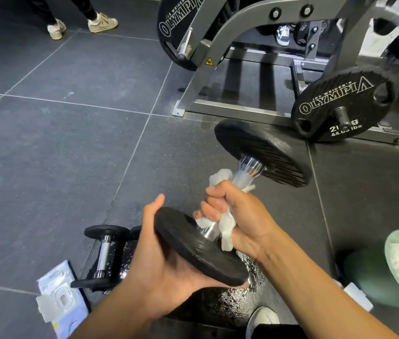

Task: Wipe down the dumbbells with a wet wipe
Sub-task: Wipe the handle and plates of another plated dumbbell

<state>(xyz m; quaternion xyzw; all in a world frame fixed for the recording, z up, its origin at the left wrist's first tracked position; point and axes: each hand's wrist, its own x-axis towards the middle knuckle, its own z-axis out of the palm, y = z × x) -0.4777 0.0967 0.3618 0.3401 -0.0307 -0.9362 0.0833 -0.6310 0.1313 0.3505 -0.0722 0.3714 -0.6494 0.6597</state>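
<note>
We are wiping the handle of the black-plated chrome dumbbell (242,177), lifted above the floor: our right hand (240,216) is gripping the crumpled white wet wipe (226,231) around it, our left hand (169,263) cupping the near plate. Next, probably, the plates.

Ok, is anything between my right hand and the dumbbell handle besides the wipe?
Nothing visible. The right hand is closed around the wipe, which wraps the handle of the dumbbell. The left hand cups the near plate from below, clear of the handle.
</note>
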